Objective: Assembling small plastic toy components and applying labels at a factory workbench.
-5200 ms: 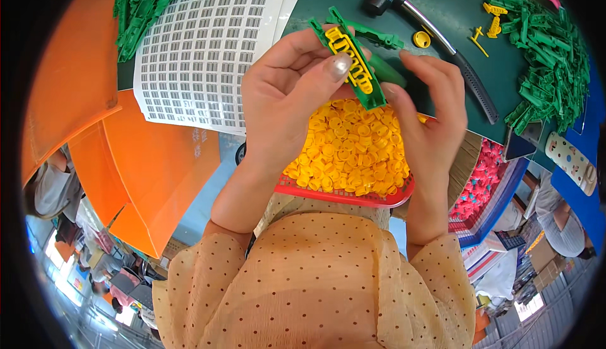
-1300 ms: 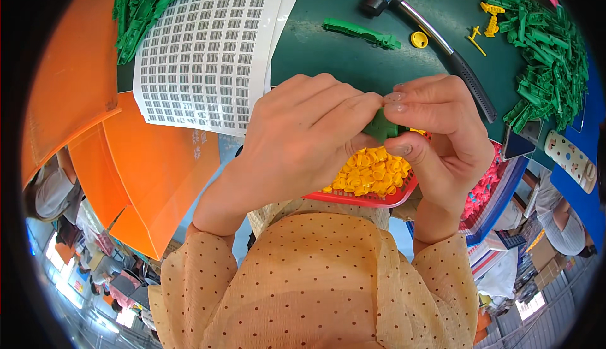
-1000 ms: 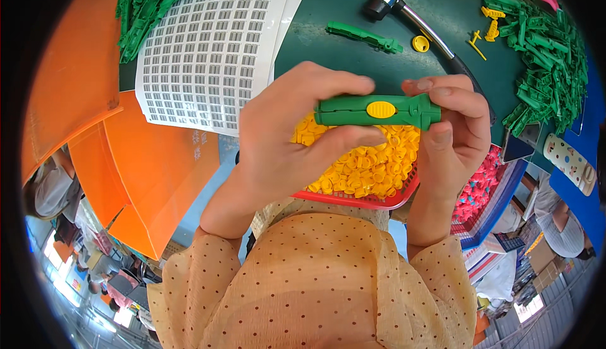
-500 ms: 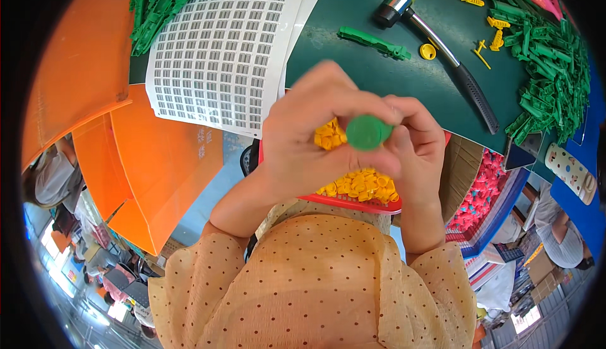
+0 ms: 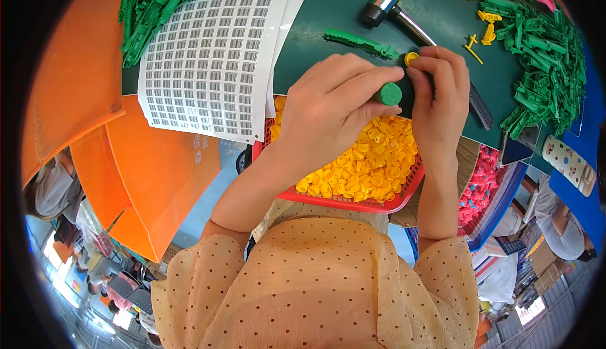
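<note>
My left hand pinches a small round green piece between thumb and fingers, its flat disc end facing up. Beside it, my right hand has thumb and index finger closed at the edge of a round yellow cap, over the table. Below both hands, a red basket holds many small yellow caps. A rubber mallet lies just beyond, its handle partly hidden behind my right hand. A long green plastic part lies left of the cap.
Sheets of printed labels lie at the left, next to a pile of green parts. Another green heap covers the right side, near loose yellow pieces and a phone. Orange board stands left; a crate of pink pieces stands right.
My hands have drawn apart. The left keeps the green piece, while the right has let go of it and moved out to the yellow cap. More of the basket shows.
</note>
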Available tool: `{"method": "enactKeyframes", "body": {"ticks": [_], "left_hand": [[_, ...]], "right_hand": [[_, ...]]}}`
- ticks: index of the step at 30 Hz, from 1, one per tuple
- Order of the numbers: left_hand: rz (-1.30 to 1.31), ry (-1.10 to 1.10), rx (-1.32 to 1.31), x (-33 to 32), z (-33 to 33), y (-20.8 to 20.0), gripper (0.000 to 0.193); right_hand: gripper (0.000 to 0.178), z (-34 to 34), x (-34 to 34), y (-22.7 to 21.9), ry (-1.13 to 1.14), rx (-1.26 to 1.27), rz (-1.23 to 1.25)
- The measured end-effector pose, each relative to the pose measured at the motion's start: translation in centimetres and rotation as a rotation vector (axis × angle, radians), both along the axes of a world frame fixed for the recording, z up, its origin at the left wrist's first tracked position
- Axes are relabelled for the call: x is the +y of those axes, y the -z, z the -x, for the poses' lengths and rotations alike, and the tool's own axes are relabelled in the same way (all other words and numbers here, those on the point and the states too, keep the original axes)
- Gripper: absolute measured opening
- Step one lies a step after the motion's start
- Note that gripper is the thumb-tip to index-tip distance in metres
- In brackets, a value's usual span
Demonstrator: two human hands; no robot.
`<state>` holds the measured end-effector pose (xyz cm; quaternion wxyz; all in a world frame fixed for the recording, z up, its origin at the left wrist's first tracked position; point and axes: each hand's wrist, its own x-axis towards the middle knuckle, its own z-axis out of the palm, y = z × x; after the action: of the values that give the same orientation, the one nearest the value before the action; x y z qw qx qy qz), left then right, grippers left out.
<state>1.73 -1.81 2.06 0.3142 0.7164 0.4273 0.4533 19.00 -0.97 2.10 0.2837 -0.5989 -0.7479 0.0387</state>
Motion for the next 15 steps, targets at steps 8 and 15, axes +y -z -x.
{"method": "enactKeyframes", "body": {"ticks": [8, 15], "left_hand": [[0.001, 0.058, 0.058, 0.1, -0.1, 0.1, 0.03], [-0.044, 0.051, 0.089, 0.1, -0.2, -0.2, 0.035]], "right_hand": [[0.029, 0.5, -1.6, -3.2, -0.257, 0.409, -0.004], [0.032, 0.7, -2.3, -4.0, -0.23, 0.459, 0.094]]}}
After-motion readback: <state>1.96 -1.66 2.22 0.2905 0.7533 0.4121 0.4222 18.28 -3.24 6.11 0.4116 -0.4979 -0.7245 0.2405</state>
